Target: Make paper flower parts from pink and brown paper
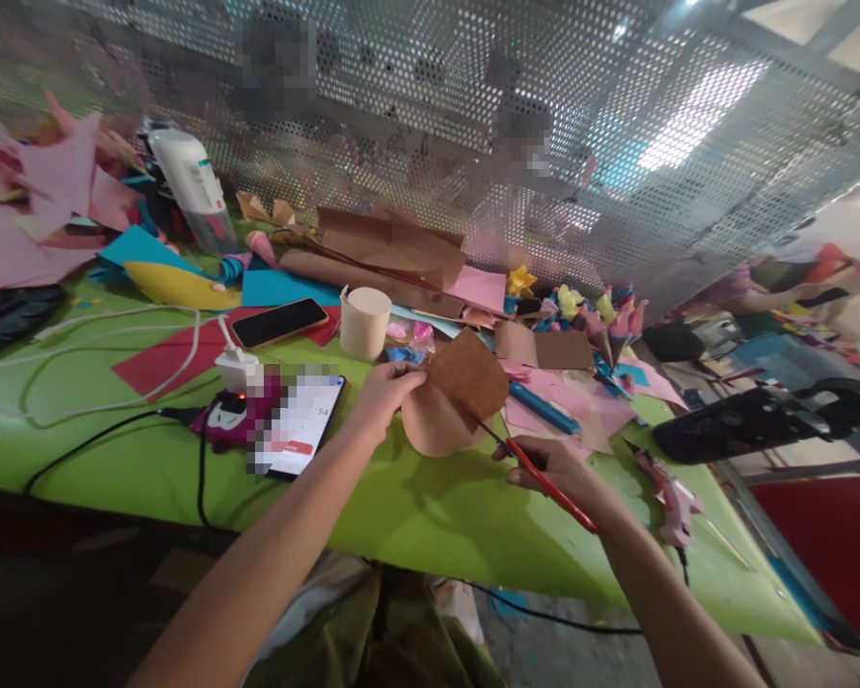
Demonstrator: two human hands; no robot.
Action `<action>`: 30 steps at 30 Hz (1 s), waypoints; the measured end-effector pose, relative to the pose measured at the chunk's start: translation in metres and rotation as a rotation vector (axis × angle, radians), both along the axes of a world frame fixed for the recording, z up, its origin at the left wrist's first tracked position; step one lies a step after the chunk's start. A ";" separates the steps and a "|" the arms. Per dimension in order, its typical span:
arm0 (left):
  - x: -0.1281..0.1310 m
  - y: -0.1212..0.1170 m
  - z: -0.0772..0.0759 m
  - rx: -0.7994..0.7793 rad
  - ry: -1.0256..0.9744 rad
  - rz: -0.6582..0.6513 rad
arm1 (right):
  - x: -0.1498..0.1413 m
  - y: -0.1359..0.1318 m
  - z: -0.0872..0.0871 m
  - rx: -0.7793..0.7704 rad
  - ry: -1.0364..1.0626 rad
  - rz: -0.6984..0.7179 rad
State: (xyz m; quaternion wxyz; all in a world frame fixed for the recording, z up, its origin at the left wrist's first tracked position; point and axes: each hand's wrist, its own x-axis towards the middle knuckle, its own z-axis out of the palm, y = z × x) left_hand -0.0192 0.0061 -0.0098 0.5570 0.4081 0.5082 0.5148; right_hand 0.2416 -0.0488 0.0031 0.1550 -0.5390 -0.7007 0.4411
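Observation:
My left hand [396, 390] pinches the left edge of a piece of brown paper [473, 375], which is raised above the green table. Below its darker part, a lighter tan, rounded part of the sheet [434, 428] hangs down. In my right hand [545, 466] is a pair of scissors [555, 489] with red handles. Their blades reach up and left to the paper's lower right edge, where the two meet. Whether the blades are apart is too small to tell. A cream paper roll [365, 323] stands upright just beyond my left hand.
Left of my hands lie a lit phone [308, 425], a dark phone [279, 323] and a purple power strip [222, 420] with cables. A pink glue gun [674, 497] and a black bottle [745, 420] lie right. Behind are brown sheets [394, 248], paper flowers [569, 301] and a blue cutter [545, 409].

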 end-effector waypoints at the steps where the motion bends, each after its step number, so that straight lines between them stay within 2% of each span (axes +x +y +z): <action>1: 0.000 0.000 0.000 -0.008 -0.003 -0.004 | 0.000 0.000 0.000 -0.003 -0.003 0.001; 14: -0.001 0.000 -0.002 0.010 0.023 -0.005 | 0.001 -0.001 0.000 -0.035 0.001 -0.003; 23: -0.001 -0.002 0.003 0.017 0.057 -0.011 | 0.007 -0.004 0.002 0.121 -0.104 0.132; 30: 0.000 -0.001 0.003 0.000 0.074 -0.027 | 0.008 -0.006 0.002 0.130 -0.167 0.180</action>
